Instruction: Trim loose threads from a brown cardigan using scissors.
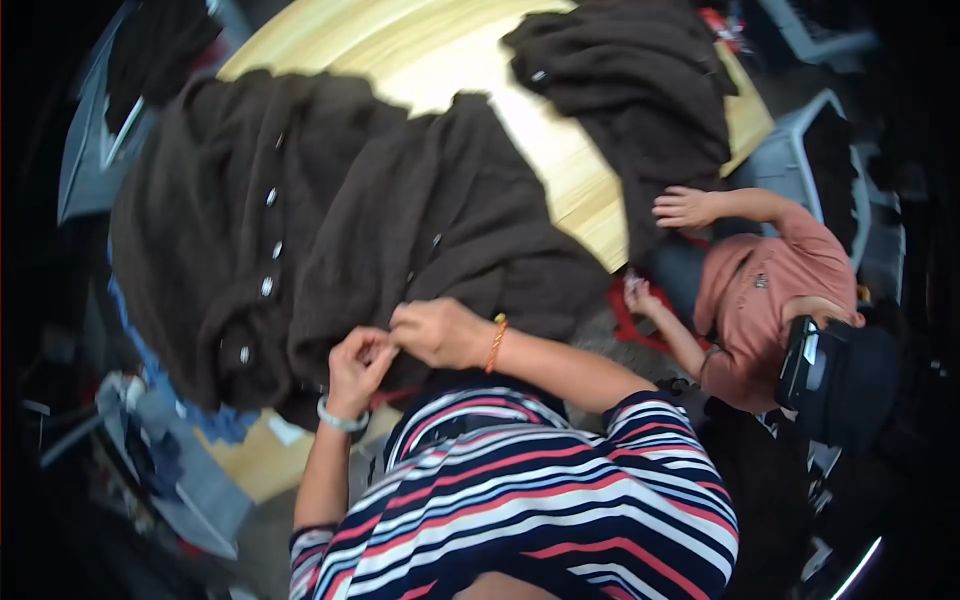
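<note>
Dark brown knit garments cover the near part of the table. In front of me lies a buttoned cardigan [390,215], with a small shiny button or two along its front edge. My left hand [357,370] and my right hand [440,333] meet at its near edge, fingertips pinched together and almost touching. Whatever sits between the fingertips is too small and blurred to make out. A pale bangle circles my left wrist, an orange braided band my right. Left of my hands another dark knit [215,235] shows a row of shiny buttons [277,250].
Across the light wooden table [430,50], at the right, lies another dark knit pile [630,75]. A co-worker in a pink shirt [750,290] sits there with one hand on it. Grey crates [800,150] stand beyond the table on the right, more on the left.
</note>
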Tool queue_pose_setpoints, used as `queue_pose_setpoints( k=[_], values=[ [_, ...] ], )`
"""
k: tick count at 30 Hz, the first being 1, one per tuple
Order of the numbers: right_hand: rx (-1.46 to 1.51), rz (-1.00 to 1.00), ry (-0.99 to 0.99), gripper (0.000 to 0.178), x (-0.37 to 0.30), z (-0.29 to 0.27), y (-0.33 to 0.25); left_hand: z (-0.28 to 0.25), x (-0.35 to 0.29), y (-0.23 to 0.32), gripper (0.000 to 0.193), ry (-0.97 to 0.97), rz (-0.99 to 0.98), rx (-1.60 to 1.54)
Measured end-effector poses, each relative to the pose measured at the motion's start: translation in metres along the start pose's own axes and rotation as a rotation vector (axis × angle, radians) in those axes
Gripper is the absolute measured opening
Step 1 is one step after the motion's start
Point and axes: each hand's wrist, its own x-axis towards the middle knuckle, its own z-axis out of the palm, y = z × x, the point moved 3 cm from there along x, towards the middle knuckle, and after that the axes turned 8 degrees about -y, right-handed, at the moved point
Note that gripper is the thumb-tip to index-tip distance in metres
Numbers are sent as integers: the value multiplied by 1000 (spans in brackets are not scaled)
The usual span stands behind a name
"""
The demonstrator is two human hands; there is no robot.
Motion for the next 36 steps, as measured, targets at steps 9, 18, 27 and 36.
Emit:
queue_pose_setpoints(
  k=[9,18,27,36],
  values=[
    [233,516,125,30,-36,7,46,-35,-20,-2,18,129,-23,-617],
    [225,306,225,21,23,-30,14,-43,-15,13,13,293,7,-455],
    [657,505,-73,20,18,-4,58,-17,8,78,40,361,355,706],
    [984,731,-225,28,13,-28,60,-18,36,45,39,-288,-130,150]
  ],
)
